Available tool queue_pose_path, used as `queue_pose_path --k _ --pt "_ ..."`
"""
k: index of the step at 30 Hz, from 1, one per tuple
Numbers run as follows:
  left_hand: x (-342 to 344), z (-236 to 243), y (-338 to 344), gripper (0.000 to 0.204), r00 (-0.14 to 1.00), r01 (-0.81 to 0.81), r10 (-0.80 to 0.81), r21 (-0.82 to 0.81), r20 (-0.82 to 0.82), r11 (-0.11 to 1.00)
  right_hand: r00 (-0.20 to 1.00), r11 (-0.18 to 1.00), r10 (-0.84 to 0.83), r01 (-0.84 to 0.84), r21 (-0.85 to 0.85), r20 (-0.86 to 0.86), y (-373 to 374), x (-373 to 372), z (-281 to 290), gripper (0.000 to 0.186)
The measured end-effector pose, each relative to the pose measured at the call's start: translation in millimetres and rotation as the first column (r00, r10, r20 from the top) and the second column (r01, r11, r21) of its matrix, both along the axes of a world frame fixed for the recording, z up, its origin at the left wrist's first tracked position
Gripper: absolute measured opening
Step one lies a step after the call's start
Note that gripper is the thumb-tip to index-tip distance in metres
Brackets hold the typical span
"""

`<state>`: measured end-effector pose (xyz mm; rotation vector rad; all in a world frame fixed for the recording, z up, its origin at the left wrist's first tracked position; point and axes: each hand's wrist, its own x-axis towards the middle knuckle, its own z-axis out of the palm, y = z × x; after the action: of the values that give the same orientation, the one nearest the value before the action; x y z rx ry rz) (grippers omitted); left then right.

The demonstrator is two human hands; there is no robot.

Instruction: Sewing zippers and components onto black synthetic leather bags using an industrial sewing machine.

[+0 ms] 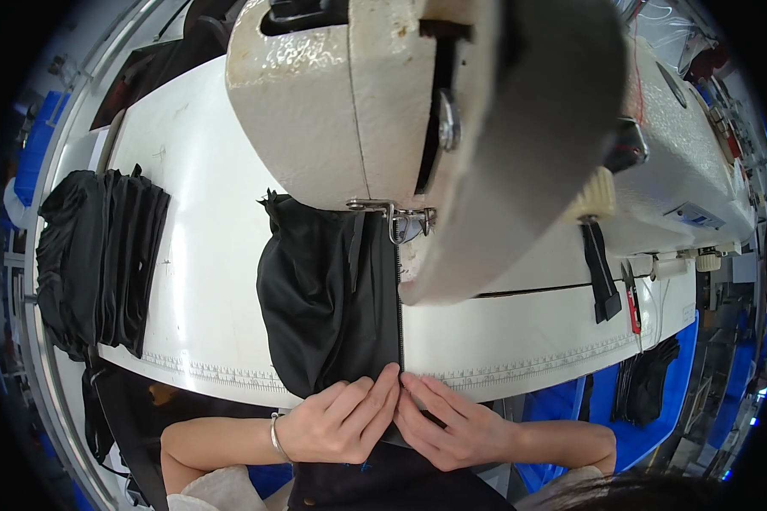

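Observation:
A piece of black fabric [307, 298] lies in loose folds on the white sewing table, its far end under the presser foot area [398, 220]. Along its right edge runs a straight dark strip with small teeth, like a zipper [399, 298]. At the near end of that edge, by the table's front, my left hand [337, 423] is closed in a pinch on the fabric. Beside it, fingertips almost touching, my right hand [453, 433] pinches the same edge. The very tips and what lies between them are partly hidden.
The white sewing machine [298, 119] rises over the fabric, with a blurred grey part in front. A stack of black pieces [102, 260] sits at the left. Red-handled snips [632, 307] and a black strap [601, 272] are at right. Below stands a blue bin [686, 375].

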<state>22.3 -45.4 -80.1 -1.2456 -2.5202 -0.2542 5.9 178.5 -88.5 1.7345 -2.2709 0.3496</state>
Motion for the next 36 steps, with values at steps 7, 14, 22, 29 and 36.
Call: queue_pose_path --k 7,14,22,29,36 --pt "-1.7 3.9 -0.1 0.027 1.000 -0.002 0.002 -0.009 0.023 1.000 1.000 1.000 0.018 -0.018 0.010 -0.002 -0.2 -1.7 0.4 0.029" --pt "-2.4 -0.8 -1.8 0.030 0.998 -0.008 0.007 0.027 0.061 1.000 1.000 0.999 0.024 -0.024 0.022 0.010 0.1 -2.0 0.6 0.029" --pt "-8.4 2.1 -2.0 0.031 0.994 -0.002 -0.006 0.075 0.106 0.997 0.998 0.997 0.048 -0.051 0.058 0.049 -2.2 -6.4 10.5 0.031" --pt "-48.6 0.1 -8.5 0.033 0.995 0.013 -0.031 0.178 0.098 0.984 0.997 0.990 0.015 -0.005 0.139 -0.073 -7.8 -35.5 5.7 0.032" --pt "-96.3 -3.4 -19.9 0.034 0.994 -0.022 -0.002 0.213 0.110 0.977 0.993 0.992 -0.104 0.108 0.072 -0.053 -19.4 -74.9 -8.4 0.025"
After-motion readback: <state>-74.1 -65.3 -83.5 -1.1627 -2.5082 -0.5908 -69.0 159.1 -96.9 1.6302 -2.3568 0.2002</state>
